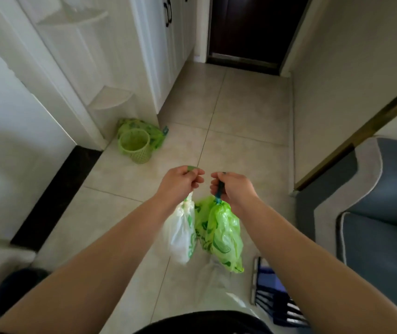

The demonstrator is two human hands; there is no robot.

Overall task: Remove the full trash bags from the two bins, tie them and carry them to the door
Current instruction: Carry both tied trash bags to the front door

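the left hand (pixel 180 180) is clenched round the gathered neck of a white bag (pixel 179 237) with green print, its fingers (pixel 196 177) curled in toward the palm. a scrap of green plastic shows above its knuckles. the right hand (pixel 235 186) is clenched too, its fingers grasping a teal drawstring (pixel 219 189) that closes the neck of a green bag (pixel 224 235). the two hands are held out in front of the body, near each other but not touching, with both forearms bare.

both bags hang straight down from the hands, clear of the tiled floor (pixel 241 112), and they touch or nearly touch side by side; which, i cannot tell. the white bag is on the left, the green bag on the right.

ahead and to the left, a small green bin (pixel 134 147) stands upright on the floor at the foot of a white cabinet (pixel 163 56). a spare bag (pixel 144 128), green and patterned, lies crumpled on the floor just behind the bin, touching it.

the door (pixel 248 27) is dark and closed, at the far end of the floor, well apart from the hands. a grey-blue sofa (pixel 380 225) fills the right side. a blue striped thing (pixel 271 295) lies on the floor beside the sofa, too blurred to name.
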